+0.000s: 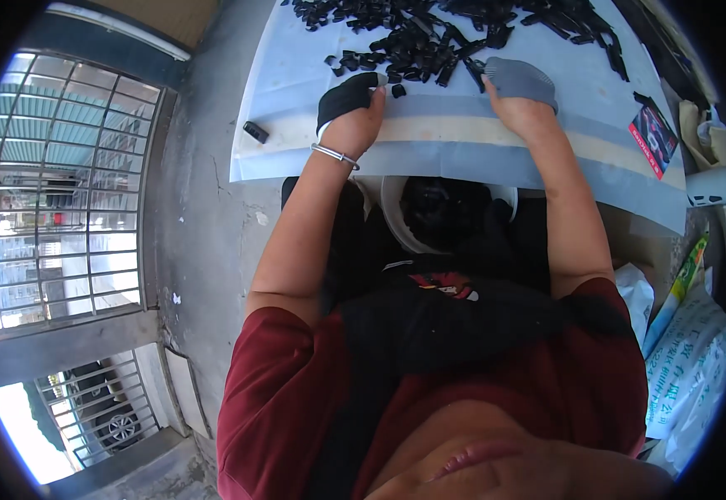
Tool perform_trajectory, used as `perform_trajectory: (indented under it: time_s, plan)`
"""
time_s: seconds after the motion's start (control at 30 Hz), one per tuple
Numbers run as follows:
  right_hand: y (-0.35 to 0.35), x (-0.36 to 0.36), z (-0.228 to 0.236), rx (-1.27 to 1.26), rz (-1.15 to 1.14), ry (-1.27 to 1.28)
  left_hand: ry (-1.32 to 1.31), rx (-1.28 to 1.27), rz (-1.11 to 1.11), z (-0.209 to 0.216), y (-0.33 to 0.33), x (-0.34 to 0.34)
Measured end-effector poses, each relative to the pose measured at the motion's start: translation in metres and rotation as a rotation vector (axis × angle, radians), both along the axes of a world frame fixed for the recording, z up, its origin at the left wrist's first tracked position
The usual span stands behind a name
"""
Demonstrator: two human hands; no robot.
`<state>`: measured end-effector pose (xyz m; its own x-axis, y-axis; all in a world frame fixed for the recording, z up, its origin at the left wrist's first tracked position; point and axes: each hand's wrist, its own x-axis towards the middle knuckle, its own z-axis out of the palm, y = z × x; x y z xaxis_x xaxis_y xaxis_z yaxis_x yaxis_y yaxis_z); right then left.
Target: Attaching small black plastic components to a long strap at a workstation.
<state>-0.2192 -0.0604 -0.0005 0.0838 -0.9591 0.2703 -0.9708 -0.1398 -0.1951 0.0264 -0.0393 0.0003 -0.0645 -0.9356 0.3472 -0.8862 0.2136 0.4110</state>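
A heap of small black plastic pieces (413, 50) lies across the far part of the white-covered table (296, 100). My left hand (353, 115), in a black partial glove with a bracelet at the wrist, is closed at the near edge of the heap. What it holds, if anything, is hidden; a small loose black piece (398, 90) lies just right of its fingertips. My right hand (525, 100), in a grey partial glove, is closed too, its thumb against a long thin black plastic piece (475, 75).
A white bucket (392, 212) with black contents stands between my legs, below the table edge. A small black object (255, 132) lies at the table's left, a red-and-dark printed card (655, 137) at its right. Plastic bags (692, 367) sit on the right; a barred window (59, 183) is left.
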Motion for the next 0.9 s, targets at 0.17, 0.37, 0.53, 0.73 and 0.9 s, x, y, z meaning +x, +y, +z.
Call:
perform_trajectory:
  time_s: [0.17, 0.37, 0.53, 0.73, 0.9]
  plan:
    - [0.004, 0.002, -0.006, -0.116, 0.195, -0.128, -0.215, 0.032, -0.178, -0.008, -0.016, -0.016]
    - [0.028, 0.02, -0.007, -0.168, 0.423, -0.286, -0.145, -0.084, -0.188, -0.015, -0.004, -0.022]
    - [0.046, 0.048, 0.001, -0.217, 0.453, -0.202, 0.414, 0.261, -0.185, -0.005, 0.023, -0.031]
    - [0.046, 0.045, -0.001, -0.266, 0.512, -0.373, 0.913, 0.387, -0.19, 0.003, 0.042, -0.034]
    - [0.05, 0.048, 0.003, -0.144, 0.678, -0.544, 0.996, 0.598, -0.207, 0.011, 0.05, -0.03]
